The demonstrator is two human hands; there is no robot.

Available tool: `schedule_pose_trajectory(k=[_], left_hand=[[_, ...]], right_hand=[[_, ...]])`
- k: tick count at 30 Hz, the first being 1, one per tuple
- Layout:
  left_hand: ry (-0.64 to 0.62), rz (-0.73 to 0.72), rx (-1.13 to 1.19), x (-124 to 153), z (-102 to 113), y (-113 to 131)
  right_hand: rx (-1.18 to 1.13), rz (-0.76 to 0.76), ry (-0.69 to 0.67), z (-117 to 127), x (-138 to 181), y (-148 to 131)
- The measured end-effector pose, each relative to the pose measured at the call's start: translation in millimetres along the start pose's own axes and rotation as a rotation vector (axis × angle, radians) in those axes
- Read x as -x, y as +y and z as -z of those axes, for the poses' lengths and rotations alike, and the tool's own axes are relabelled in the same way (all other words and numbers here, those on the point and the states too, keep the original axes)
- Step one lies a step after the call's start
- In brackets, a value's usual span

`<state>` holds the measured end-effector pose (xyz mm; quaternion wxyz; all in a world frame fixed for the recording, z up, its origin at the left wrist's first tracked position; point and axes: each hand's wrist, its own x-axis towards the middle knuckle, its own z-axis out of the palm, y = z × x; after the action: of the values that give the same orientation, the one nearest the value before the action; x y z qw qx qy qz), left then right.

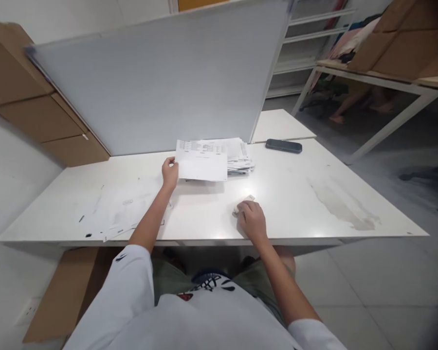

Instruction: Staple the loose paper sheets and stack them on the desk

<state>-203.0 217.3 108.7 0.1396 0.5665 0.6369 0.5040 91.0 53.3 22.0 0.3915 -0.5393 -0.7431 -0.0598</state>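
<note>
My left hand [170, 173] is closed on the left edge of a printed paper sheet [201, 165], raised slightly and tilted in front of a paper stack [241, 158]. The sheet covers part of that stack. Beneath my right hand [253, 219], near the table's front edge, is a small whitish object [248, 198]. The fingers curl over it and hide most of its shape, so its kind cannot be made out. More loose papers [122, 204] lie spread on the table left of my left forearm.
The white table [288, 204] bears a brownish stain at right. A dark phone-like object [283, 146] lies near its back edge. Behind stands a large pale board [168, 82], with cardboard boxes [58, 116] at left. A person's bare legs [350, 104] show under another table.
</note>
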Motion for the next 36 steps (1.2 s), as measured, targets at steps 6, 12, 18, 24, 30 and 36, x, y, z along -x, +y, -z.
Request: schedule_pose_trajectory(k=[6,12,18,24,30,36], left_hand=[[-0.059,0.224,0.014,-43.4,-72.2,11.8],[0.012,0.282,-0.014,-45.1,-54.6,12.3],[-0.1,0.131,-0.274,31.7,69.5,-45.5],[-0.217,0.236,-0.649,156.0,101.9,-67.4],[-0.352,0.115,-0.525,259.4,73.3,-5.9],[-0.222,0.051,-0.558,223.3,122.5,-17.8]], right_hand=[[0.017,0.024,0.037,-3.4,1.0,-3.0],[0.029,0.052,0.048,-1.1,1.6,-1.6],[-0.002,0.039,0.044,-0.2,0.9,-0.2],[-0.113,0.008,0.074,8.9,14.8,11.1],[-0.592,-0.461,0.035,24.1,86.6,-52.9],[-1.237,-1.009,-0.793,18.7,110.2,-109.0]])
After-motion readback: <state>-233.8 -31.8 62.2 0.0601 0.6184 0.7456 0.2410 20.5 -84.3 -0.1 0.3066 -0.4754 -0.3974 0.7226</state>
